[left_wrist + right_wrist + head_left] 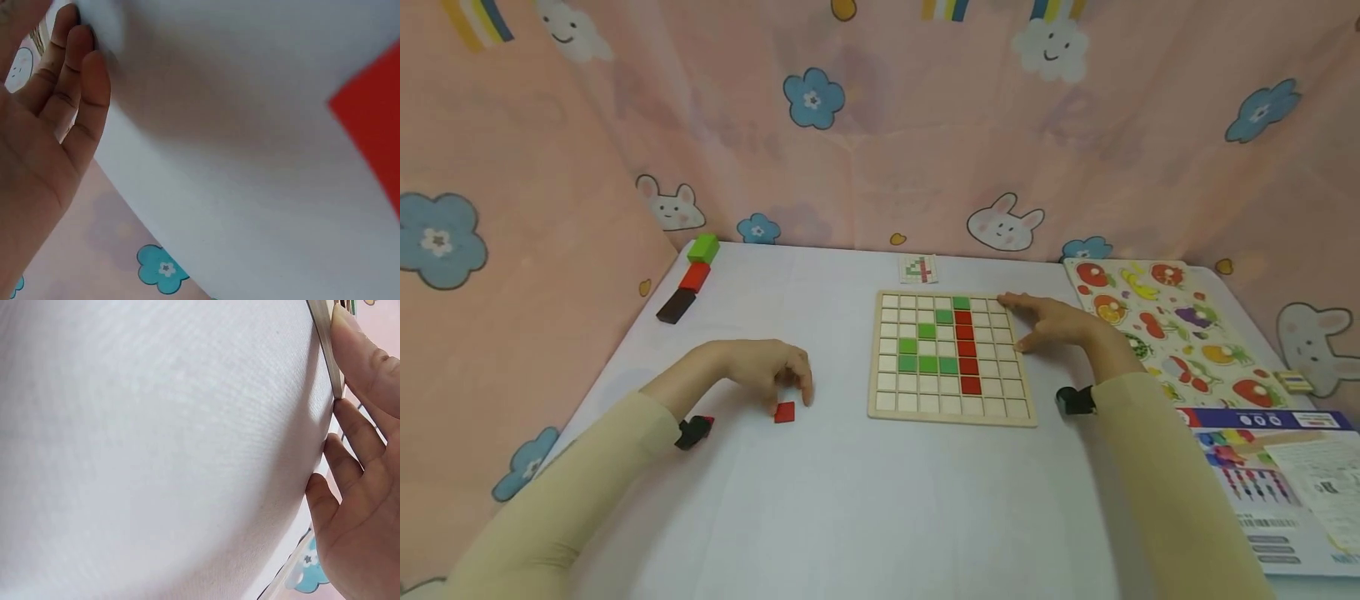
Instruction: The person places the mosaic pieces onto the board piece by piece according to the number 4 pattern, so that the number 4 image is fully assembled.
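Observation:
My left hand hovers low over the table beside a small red square tile. Its thumb tip comes right at the tile's left edge, while the other fingers bend loosely downward to the right. Another red piece lies partly hidden behind the black wrist camera. In the left wrist view, red fills the right edge. My right hand rests against the right side of a wooden grid board, thumb and fingertips touching its edge near the far corner. Green tiles and a column of red tiles sit in the grid.
Beyond the board lies a small pattern card. Green, red and black blocks line the far left edge. A fruit puzzle board and a printed box occupy the right side. Patterned cloth hangs behind.

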`<state>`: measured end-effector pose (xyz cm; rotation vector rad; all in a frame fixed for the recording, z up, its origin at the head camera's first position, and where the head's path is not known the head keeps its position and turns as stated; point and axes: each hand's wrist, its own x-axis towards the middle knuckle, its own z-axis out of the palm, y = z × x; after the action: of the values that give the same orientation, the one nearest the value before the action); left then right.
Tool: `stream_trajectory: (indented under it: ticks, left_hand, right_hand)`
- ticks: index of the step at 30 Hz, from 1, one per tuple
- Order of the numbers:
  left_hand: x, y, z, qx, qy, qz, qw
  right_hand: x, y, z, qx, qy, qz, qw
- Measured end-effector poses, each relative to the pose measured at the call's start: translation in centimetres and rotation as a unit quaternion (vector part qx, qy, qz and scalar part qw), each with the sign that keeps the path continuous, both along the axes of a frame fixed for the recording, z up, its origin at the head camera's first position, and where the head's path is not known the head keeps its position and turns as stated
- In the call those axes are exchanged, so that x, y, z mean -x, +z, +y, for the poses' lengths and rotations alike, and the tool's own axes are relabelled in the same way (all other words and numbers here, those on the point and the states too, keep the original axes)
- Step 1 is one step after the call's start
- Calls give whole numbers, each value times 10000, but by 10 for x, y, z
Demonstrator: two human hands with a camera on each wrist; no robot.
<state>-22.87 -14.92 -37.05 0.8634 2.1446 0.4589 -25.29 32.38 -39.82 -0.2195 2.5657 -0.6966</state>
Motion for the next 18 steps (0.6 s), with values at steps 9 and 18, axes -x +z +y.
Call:
stream_trajectory:
  ticks: [9, 18]
  left_hand:
    - [-8, -6, 3, 19, -203, 567, 9982]
    - [11, -2, 30, -221, 323, 460, 9982]
  right_hand:
    - [0, 1, -1, 19, -17, 7, 10000]
    - [0, 0, 0, 85, 16, 2, 10000]
